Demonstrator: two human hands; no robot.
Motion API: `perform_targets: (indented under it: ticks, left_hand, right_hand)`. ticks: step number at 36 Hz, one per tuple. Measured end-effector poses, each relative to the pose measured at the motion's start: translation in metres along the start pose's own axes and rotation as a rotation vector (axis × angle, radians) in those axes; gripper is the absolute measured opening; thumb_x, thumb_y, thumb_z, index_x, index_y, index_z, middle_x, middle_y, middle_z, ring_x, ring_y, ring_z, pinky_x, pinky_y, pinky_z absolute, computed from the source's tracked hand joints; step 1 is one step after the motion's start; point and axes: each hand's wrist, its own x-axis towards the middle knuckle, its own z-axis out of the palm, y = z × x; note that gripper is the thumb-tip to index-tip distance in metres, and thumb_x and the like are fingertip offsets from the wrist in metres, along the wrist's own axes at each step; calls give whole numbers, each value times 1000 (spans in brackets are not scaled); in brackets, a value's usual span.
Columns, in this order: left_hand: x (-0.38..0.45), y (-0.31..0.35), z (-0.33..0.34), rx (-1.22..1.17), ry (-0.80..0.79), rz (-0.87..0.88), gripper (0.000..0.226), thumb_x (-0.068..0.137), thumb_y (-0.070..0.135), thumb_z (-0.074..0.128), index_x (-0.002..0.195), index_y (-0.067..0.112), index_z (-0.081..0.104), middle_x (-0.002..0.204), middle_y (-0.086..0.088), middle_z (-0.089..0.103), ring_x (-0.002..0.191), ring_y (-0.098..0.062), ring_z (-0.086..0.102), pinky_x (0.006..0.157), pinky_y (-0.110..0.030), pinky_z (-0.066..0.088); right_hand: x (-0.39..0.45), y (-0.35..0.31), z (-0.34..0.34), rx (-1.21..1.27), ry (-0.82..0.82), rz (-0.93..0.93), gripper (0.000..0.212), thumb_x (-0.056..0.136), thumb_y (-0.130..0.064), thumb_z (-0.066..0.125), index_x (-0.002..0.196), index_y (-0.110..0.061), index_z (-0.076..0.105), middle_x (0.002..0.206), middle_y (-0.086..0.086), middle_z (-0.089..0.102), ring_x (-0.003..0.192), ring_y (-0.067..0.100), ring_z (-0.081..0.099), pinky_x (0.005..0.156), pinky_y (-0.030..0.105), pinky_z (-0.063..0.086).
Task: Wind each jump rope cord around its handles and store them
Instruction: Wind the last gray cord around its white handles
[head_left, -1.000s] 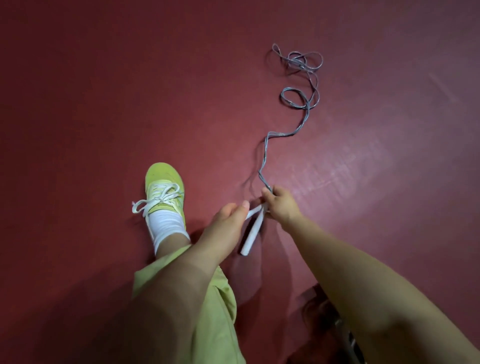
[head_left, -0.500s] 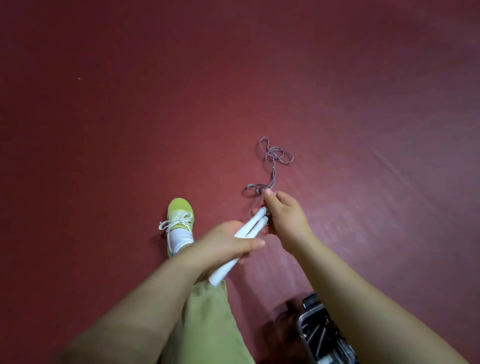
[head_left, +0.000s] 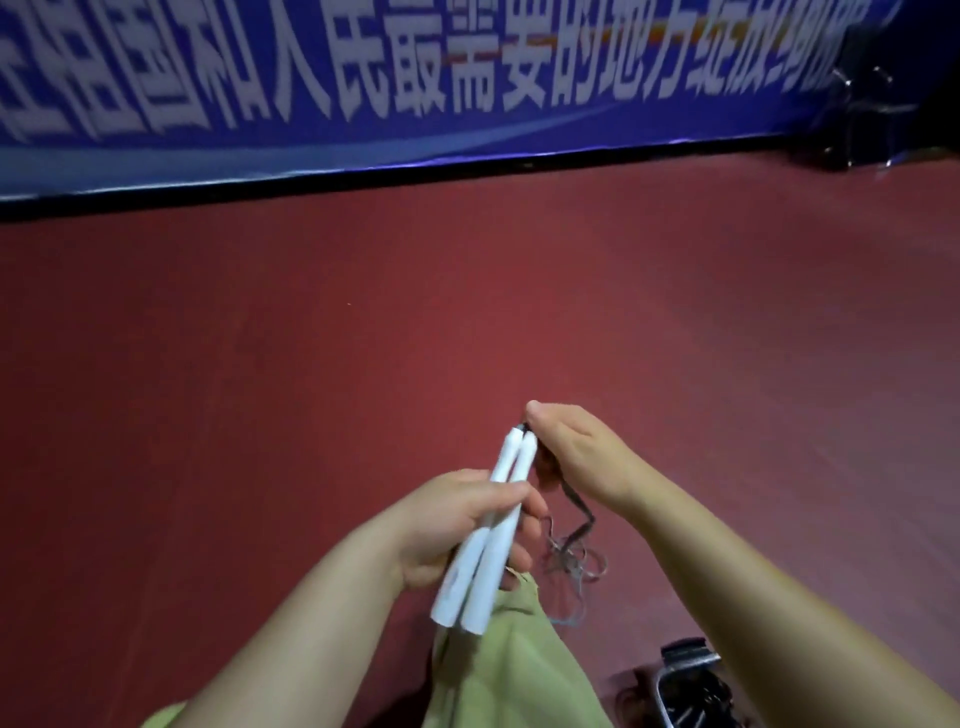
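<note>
Handles (head_left: 493, 525) now lifted, gripped together in my left hand (head_left: 457, 525); right hand (head_left: 576, 452) pinches the cord (head_left: 571, 551), ready to wind.

The two white, smooth plastic-looking jump rope handles (head_left: 488, 535) have a faint sheen. Beside them trails a thin grey cord (head_left: 574, 551), too blurred to judge. Below them is matt light-green cloth (head_left: 509, 670). The dark red floor (head_left: 260, 364) looks smooth, dully glossy.
</note>
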Motion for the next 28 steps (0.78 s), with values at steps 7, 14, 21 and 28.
perform_targets:
  ticks: [7, 14, 21, 28]
  left_hand:
    - [-60, -15, 14, -139, 15, 153, 31, 68, 33, 72, 79, 11, 52, 60, 3, 49, 45, -10, 46, 47, -24, 43]
    - [-86, -18, 17, -429, 19, 394, 28, 67, 24, 78, 86, 10, 63, 58, 3, 47, 40, -8, 44, 42, -22, 43]
    - [-91, -22, 22, -357, 100, 450, 51, 77, 11, 57, 128, 16, 52, 62, 1, 46, 44, -9, 43, 44, -23, 42]
    - [-97, -16, 24, 229, 311, 288, 34, 88, -5, 53, 108, 21, 64, 58, 2, 56, 47, -12, 49, 48, -23, 44]
  right_hand:
    - [-24, -45, 30, 37, -145, -17, 63, 97, -57, 19, 70, -3, 39, 55, 1, 30, 50, 18, 27, 48, 31, 27]
    - [-57, -42, 47, -20, -205, 16, 73, 86, -69, 12, 76, -13, 56, 59, 3, 44, 56, 18, 43, 55, 31, 37]
    - [-83, -76, 44, -318, -262, -32, 87, 80, -80, 15, 72, 1, 47, 59, 4, 44, 56, 16, 38, 58, 42, 36]
    - [-103, -120, 27, -694, -192, -105, 28, 98, -39, 47, 89, -17, 62, 62, -3, 52, 54, 5, 49, 53, 25, 35]
